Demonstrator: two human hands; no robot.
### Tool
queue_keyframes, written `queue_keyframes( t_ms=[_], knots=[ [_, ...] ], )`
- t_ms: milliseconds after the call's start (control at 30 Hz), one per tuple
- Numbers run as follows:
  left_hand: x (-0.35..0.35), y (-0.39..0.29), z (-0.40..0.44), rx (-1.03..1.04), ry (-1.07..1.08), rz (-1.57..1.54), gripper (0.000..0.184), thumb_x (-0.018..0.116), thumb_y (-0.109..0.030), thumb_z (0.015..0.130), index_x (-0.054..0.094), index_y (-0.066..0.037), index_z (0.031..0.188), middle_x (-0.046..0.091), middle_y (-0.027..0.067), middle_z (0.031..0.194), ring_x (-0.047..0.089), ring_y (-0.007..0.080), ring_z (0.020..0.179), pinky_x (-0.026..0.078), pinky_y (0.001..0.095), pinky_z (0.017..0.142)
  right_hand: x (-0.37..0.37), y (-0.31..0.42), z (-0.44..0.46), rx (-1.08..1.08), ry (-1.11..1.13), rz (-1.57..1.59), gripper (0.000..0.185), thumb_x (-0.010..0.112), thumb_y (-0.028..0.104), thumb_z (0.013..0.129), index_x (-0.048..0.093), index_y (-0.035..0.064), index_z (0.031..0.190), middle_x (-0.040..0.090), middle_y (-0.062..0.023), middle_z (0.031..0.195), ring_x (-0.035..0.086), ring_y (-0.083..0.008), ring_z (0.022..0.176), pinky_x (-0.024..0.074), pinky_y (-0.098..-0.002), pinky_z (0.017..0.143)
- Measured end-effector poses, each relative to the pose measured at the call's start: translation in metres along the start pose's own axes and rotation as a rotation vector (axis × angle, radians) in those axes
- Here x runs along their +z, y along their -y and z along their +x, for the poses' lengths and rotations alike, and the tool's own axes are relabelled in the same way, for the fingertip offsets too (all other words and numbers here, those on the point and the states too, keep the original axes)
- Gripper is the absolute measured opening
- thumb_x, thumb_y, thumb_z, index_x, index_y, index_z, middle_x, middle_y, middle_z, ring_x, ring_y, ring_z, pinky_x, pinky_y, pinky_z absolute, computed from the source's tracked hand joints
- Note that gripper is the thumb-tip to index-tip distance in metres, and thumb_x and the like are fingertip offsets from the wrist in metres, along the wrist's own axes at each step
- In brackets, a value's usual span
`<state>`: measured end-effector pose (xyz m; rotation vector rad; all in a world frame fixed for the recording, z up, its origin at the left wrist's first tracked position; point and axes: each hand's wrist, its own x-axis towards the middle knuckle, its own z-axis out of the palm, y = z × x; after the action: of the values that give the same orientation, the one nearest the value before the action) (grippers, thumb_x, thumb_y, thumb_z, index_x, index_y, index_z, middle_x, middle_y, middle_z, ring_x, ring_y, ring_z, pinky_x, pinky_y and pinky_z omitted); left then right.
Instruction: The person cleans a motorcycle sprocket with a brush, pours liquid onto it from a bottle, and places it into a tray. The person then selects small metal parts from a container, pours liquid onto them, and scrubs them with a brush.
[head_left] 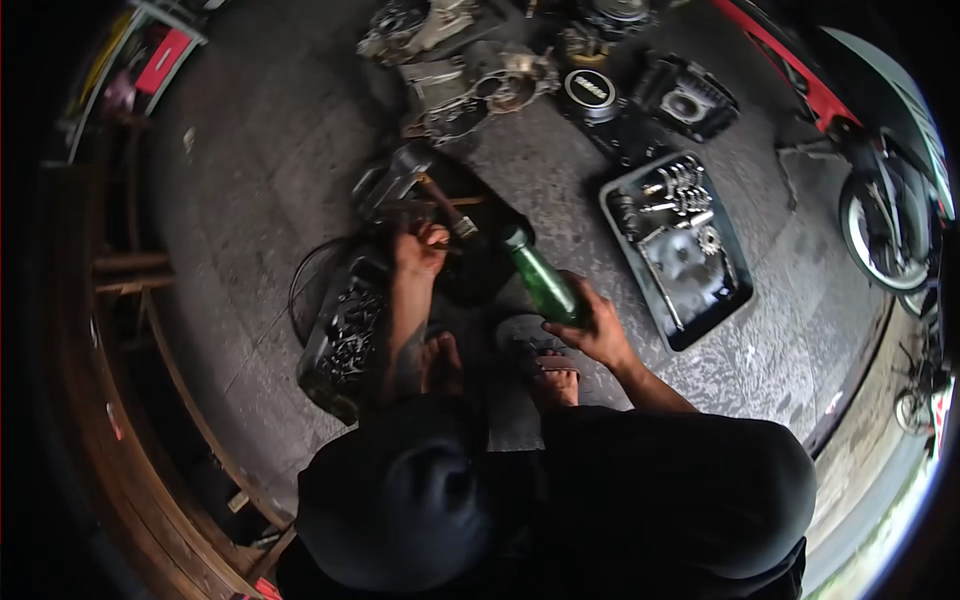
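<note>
Knees in dark cloth [400, 500] fill the nearest part of the view, with bare toes [562, 380] showing on the concrete floor [560, 190] just beyond them. Close to the left knee lies a black plastic container [322, 395] filled with small dark metal pieces [352, 330]. Over to the right, the right hand [597, 325] has its grip wrapped around the lower part of a green glass bottle [545, 280]. The bottle is tilted, its neck directed away and to the left, with its mouth at the near right edge of a wide black basin [476, 183].

The left hand [420, 250] is above the basin's near left side with its fingers curled; whether its grip holds anything, I cannot tell. Just beyond it, a brush with a brown handle and pale bristles [444, 202] lies slanted beside a grey metal part [402, 172] in the basin.

Right of the bottle, well apart, a dark rectangular tray [690, 268] holds silvery gears [686, 190], a small toothed wheel [709, 240] and rods. Farther out sit a finned dark square metal block [688, 103], a round cover with pale lettering [590, 92] and rough grey metal casings [480, 88]. A motorcycle wheel [856, 228] stands at far right.
</note>
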<state>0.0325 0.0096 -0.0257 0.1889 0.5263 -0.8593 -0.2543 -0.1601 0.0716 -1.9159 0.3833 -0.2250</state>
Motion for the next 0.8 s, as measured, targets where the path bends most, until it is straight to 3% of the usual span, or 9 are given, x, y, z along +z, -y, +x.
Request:
queue_keyframes(
  t_ms=[133,200,267,333,400,533,633,733,800],
  knots=[
    [0.016,0.027,-0.010,-0.060,-0.109,-0.079,0.017,0.053,-0.024,0.089,0.053,-0.009,0.081,0.043,0.0056,0.067,0.040,0.0170,0.056,0.036,0.0268,0.044,0.002,0.026,0.019,-0.002,0.099,0.115,0.072,0.081,0.024,0.070,0.045,0.0025,0.129,0.058,-0.0175,0.121,0.059,-0.0316,0.113,0.0468,-0.0390,0.094],
    [0.017,0.038,-0.010,-0.135,0.071,0.057,0.022,0.052,-0.027,0.090,0.053,-0.007,0.081,0.046,0.0063,0.072,0.043,0.0183,0.062,0.040,0.0285,0.051,0.009,0.033,0.030,-0.025,0.142,0.100,0.074,0.082,0.022,0.069,0.045,0.0013,0.129,0.056,-0.0177,0.123,0.057,-0.0309,0.114,0.0448,-0.0385,0.096],
    [0.023,0.050,-0.016,-0.021,0.054,0.010,0.026,0.048,-0.029,0.091,0.054,-0.005,0.083,0.049,0.0076,0.074,0.046,0.0193,0.068,0.044,0.0315,0.060,0.015,0.041,0.040,-0.071,0.153,0.170,0.075,0.083,0.020,0.068,0.044,0.0011,0.130,0.056,-0.0177,0.123,0.056,-0.0315,0.116,0.0434,-0.0387,0.098],
    [0.005,0.046,-0.012,-0.060,0.109,0.143,0.028,0.051,-0.030,0.092,0.059,-0.003,0.095,0.062,0.0132,0.093,0.058,0.0225,0.075,0.052,0.0352,0.075,0.019,0.039,0.040,-0.054,0.144,0.167,0.076,0.083,0.020,0.068,0.044,0.0014,0.130,0.056,-0.0177,0.124,0.055,-0.0307,0.117,0.0430,-0.0383,0.098],
    [-0.003,0.042,-0.012,-0.148,0.249,-0.007,0.028,0.049,-0.026,0.093,0.059,0.000,0.098,0.060,0.0118,0.088,0.055,0.0235,0.074,0.050,0.0373,0.075,0.019,0.034,0.036,-0.033,0.092,0.160,0.076,0.084,0.021,0.068,0.044,0.0018,0.130,0.056,-0.0177,0.125,0.055,-0.0289,0.116,0.0425,-0.0379,0.099],
    [0.003,0.046,-0.021,-0.165,0.137,-0.192,0.022,0.049,-0.024,0.095,0.057,-0.004,0.093,0.051,0.0051,0.078,0.049,0.0204,0.071,0.047,0.0405,0.069,0.018,0.027,0.026,0.034,0.069,0.148,0.076,0.083,0.019,0.068,0.044,0.0018,0.130,0.057,-0.0177,0.123,0.055,-0.0267,0.116,0.0423,-0.0382,0.099],
    [0.009,0.045,-0.025,-0.061,0.184,0.256,0.015,0.058,-0.030,0.091,0.058,-0.015,0.091,0.051,-0.0021,0.078,0.052,0.0180,0.075,0.047,0.0534,0.081,0.010,0.039,0.025,0.031,0.133,-0.028,0.073,0.081,0.024,0.071,0.044,0.0043,0.131,0.062,-0.0207,0.113,0.061,-0.0347,0.107,0.0476,-0.0399,0.092],
    [-0.004,0.038,-0.018,0.050,0.262,0.257,0.021,0.059,-0.037,0.089,0.057,-0.016,0.093,0.051,-0.0016,0.077,0.054,0.0182,0.077,0.046,0.0566,0.088,-0.012,0.069,0.028,0.020,0.224,-0.287,0.071,0.077,0.030,0.074,0.044,0.0084,0.133,0.061,-0.0246,0.112,0.059,-0.0429,0.102,0.0499,-0.0447,0.087],
    [-0.003,0.033,-0.018,0.095,0.165,0.259,0.020,0.061,-0.035,0.088,0.057,-0.016,0.094,0.051,-0.0011,0.076,0.054,0.0193,0.075,0.045,0.0601,0.091,-0.032,0.072,0.030,0.042,0.336,-0.531,0.068,0.074,0.034,0.076,0.045,0.0128,0.134,0.064,-0.0216,0.106,0.063,-0.0407,0.095,0.0518,-0.0463,0.082]
  ],
)
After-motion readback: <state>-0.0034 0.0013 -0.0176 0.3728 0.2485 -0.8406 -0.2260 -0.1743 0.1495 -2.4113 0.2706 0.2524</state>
